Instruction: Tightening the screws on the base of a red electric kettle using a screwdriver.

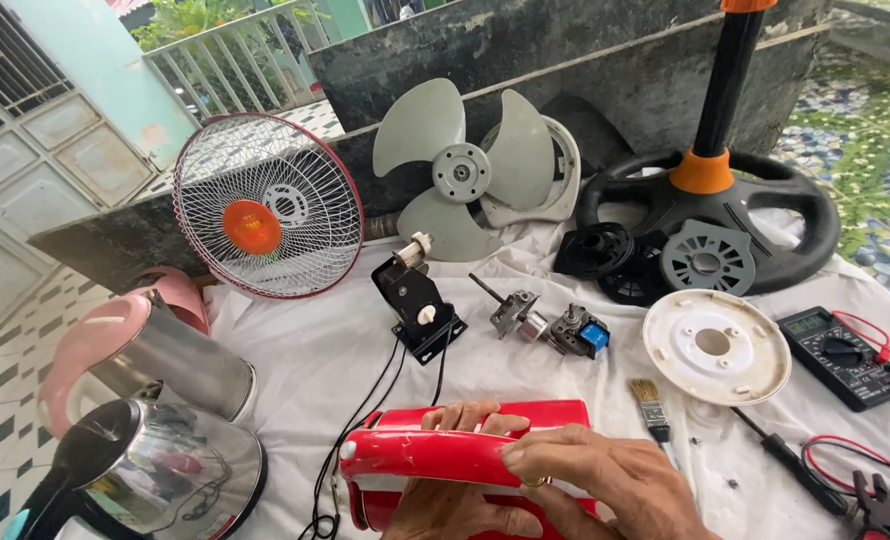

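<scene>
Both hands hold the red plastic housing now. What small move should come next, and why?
Probably lower the red plastic housing onto the white cloth in front. Both the left hand and right hand are clasped on it, its black wires trail to the black motor bracket, and the tools lie out of reach while the hands are full.

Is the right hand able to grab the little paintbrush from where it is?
Probably yes. The right hand rests on the red casing, and the paintbrush lies on the white cloth just beside it, with nothing between them. The hand would have to let go of the casing first.
</scene>
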